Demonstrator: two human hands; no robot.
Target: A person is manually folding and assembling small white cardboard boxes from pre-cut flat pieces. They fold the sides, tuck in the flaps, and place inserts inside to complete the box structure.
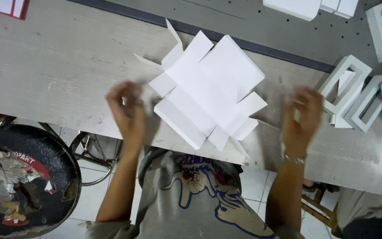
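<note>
A white die-cut cardboard blank (208, 88) with several flaps lies partly folded on the grey worktable (58, 66), near its front edge. My left hand (127, 110) hovers just left of the blank, blurred, its fingers loosely curled and apart with nothing clearly in them. Well to the right of the blank, my right hand (303, 117), with a bracelet on the wrist, is also blurred and loosely curled. It sits close to a pile of white frames. Neither hand touches the blank.
White rectangular frame pieces (354, 93) lie stacked at the right, with more white boxes (306, 6) at the back. A dark strip (155, 20) crosses the table. A round black stool (23, 181) stands lower left and a wooden stool (319, 203) lower right.
</note>
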